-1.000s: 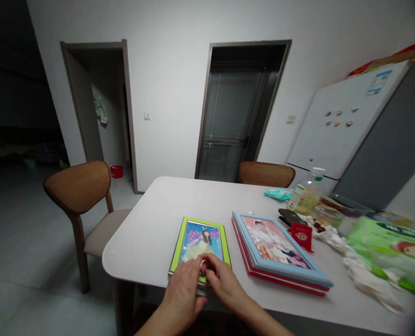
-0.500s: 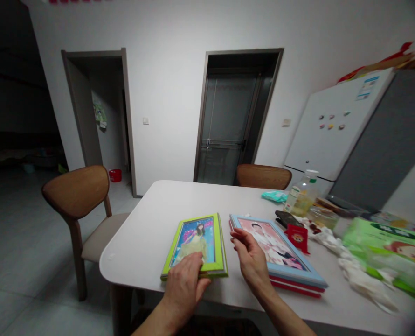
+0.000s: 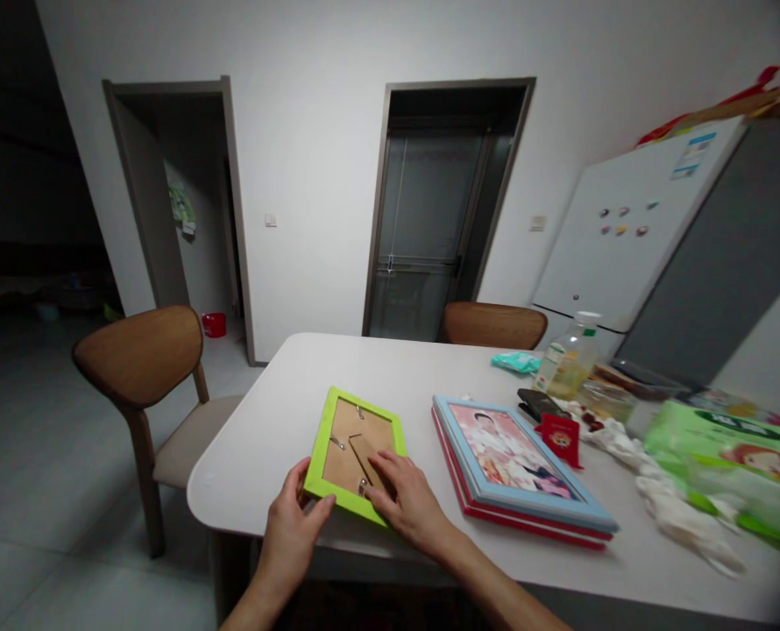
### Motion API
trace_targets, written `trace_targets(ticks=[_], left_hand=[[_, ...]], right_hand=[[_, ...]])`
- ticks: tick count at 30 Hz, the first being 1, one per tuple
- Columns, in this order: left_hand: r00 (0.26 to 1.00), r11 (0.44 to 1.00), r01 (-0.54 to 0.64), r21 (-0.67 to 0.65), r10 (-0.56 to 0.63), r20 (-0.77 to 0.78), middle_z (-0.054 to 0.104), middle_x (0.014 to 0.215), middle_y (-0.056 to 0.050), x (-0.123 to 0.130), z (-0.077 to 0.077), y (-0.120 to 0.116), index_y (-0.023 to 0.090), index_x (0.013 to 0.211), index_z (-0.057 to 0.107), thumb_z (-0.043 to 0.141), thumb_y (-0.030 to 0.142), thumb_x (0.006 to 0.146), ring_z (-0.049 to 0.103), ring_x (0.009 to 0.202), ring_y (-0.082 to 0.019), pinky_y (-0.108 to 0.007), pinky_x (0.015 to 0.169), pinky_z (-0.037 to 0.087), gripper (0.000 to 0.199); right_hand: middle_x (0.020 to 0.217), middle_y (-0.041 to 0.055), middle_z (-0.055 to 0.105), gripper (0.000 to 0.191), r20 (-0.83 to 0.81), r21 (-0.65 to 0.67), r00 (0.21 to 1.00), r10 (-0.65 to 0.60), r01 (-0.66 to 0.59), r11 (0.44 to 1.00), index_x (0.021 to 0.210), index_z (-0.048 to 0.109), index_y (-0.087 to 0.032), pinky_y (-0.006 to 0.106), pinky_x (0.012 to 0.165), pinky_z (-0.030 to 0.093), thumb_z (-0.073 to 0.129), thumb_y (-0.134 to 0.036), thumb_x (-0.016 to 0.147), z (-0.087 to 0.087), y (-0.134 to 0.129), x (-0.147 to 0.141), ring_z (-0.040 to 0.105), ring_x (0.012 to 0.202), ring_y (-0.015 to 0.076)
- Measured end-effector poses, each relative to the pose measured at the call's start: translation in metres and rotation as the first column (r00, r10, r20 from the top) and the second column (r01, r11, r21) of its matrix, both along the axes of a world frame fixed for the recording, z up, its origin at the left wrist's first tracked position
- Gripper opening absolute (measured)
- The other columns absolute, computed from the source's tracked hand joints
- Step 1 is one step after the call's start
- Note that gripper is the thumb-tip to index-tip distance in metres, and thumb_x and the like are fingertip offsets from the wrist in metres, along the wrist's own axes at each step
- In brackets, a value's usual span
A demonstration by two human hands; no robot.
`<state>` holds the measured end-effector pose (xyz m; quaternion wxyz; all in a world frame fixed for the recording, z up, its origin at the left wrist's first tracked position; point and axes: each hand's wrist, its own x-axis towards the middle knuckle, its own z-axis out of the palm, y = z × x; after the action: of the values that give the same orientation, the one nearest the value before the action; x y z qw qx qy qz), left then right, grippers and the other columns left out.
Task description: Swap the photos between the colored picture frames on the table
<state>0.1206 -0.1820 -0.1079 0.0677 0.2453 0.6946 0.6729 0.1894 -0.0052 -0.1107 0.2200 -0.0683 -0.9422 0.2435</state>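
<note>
A lime-green picture frame [image 3: 334,474] lies back side up near the table's front edge, tilted slightly. Its brown backing board [image 3: 343,421] carries several small metal clips and a fold-out stand [image 3: 364,456]. My left hand [image 3: 291,517] grips the frame's near left corner, thumb on the rim and fingers at the side. Across the near right part of the back lies my right hand [image 3: 407,499], its fingers and thumb closed around the lower end of the stand, beside a clip. To the right, a light-blue framed photo [image 3: 514,456] rests on red frames [image 3: 535,524]; neither hand touches that stack.
Right of the stack sit a red packet [image 3: 560,440], a dark phone-like object [image 3: 540,405], crumpled tissues [image 3: 666,491], a bottle [image 3: 567,359] and a green tissue pack [image 3: 725,464]. Chairs [image 3: 144,355] stand at the table's left and far sides.
The green frame has been turned over from picture side to back side. My left hand moved to its left corner; my right hand came left from beside the blue frame onto its back.
</note>
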Motion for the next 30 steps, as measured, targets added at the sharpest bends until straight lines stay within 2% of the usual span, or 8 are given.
trace_targets(ticks=[2,5,10,15,18,20,22,30], left_hand=[[0.995,0.989,-0.05,-0.142,0.036,-0.097,0.054,0.112,-0.011,0.004,-0.008,-0.003,0.014,0.111,0.041,0.054,0.026,0.068,0.051,0.103,-0.023,-0.036,0.088,0.039,0.047],[0.962,0.928,-0.164,-0.334,0.076,-0.261,0.051,0.116,-0.013,0.008,-0.014,-0.007,0.012,0.115,0.039,0.049,0.026,0.071,0.046,0.109,-0.024,-0.04,0.092,0.035,0.048],[0.878,0.822,-0.227,-0.522,-0.059,-0.475,0.049,0.119,-0.013,0.01,-0.023,-0.007,0.014,0.115,0.041,0.046,0.022,0.073,0.044,0.111,-0.023,-0.044,0.095,0.03,0.043],[0.813,0.783,-0.224,-0.581,-0.178,-0.554,0.044,0.123,-0.016,0.008,-0.028,-0.003,0.01,0.117,0.04,0.05,0.016,0.071,0.038,0.116,-0.022,-0.044,0.097,0.029,0.047],[0.795,0.776,-0.158,-0.61,-0.266,-0.545,0.043,0.125,-0.014,0.006,-0.019,0.0,0.013,0.11,0.047,0.055,0.014,0.067,0.033,0.119,-0.024,-0.045,0.097,0.029,0.044],[0.784,0.768,-0.092,-0.634,-0.336,-0.522,0.046,0.123,-0.011,0.004,-0.011,0.003,0.016,0.1,0.053,0.057,0.013,0.066,0.034,0.119,-0.024,-0.045,0.097,0.028,0.035],[0.779,0.756,-0.05,-0.653,-0.379,-0.499,0.049,0.121,-0.01,0.002,-0.005,0.006,0.017,0.091,0.056,0.058,0.012,0.065,0.035,0.118,-0.023,-0.043,0.098,0.027,0.027],[0.794,0.752,-0.053,-0.657,-0.367,-0.485,0.049,0.12,-0.011,0.001,-0.004,0.009,0.017,0.089,0.054,0.06,0.012,0.063,0.036,0.118,-0.022,-0.04,0.1,0.024,0.027]], right_hand=[[0.115,0.011,0.05,0.042,0.027,0.043,1.0,0.006,-0.007,0.999,0.11,0.052,-0.017,0.038,0.09,0.031,0.05,-0.032,0.07,-0.001,0.002,0.002,0.044,0.106,0.0223],[0.114,0.01,0.051,0.038,0.056,0.09,0.998,0.008,-0.013,0.996,0.108,0.054,-0.019,0.036,0.089,0.031,0.048,-0.029,0.072,0.0,0.003,0.004,0.044,0.105,0.0214],[0.111,0.0083,0.052,0.033,0.1,0.145,0.995,0.003,-0.017,0.989,0.103,0.056,-0.023,0.035,0.086,0.031,0.049,-0.029,0.071,0.002,0.001,0.008,0.045,0.101,0.0215],[0.109,0.0068,0.052,0.031,0.126,0.157,0.992,0.018,-0.038,0.987,0.101,0.057,-0.026,0.035,0.084,0.032,0.051,-0.029,0.07,0.005,0.002,0.008,0.046,0.099,0.0207],[0.112,0.0058,0.05,0.028,0.129,0.139,0.985,0.113,-0.131,0.982,0.096,0.06,-0.027,0.033,0.084,0.032,0.055,-0.028,0.069,0.009,0.004,0.003,0.045,0.1,0.0198],[0.109,0.0053,0.052,0.022,0.135,0.126,0.969,0.207,-0.224,0.966,0.089,0.063,-0.027,0.032,0.084,0.032,0.054,-0.027,0.07,0.011,0.005,-0.001,0.046,0.099,0.019],[0.104,0.0048,0.054,0.017,0.145,0.108,0.957,0.25,-0.266,0.958,0.082,0.066,-0.027,0.032,0.084,0.033,0.053,-0.027,0.071,0.011,0.005,-0.004,0.047,0.097,0.0184],[0.095,0.0033,0.057,0.011,0.103,0.097,0.985,0.14,-0.15,0.984,0.072,0.067,-0.026,0.03,0.081,0.034,0.056,-0.026,0.069,0.004,-0.002,-0.009,0.047,0.092,0.0171]])
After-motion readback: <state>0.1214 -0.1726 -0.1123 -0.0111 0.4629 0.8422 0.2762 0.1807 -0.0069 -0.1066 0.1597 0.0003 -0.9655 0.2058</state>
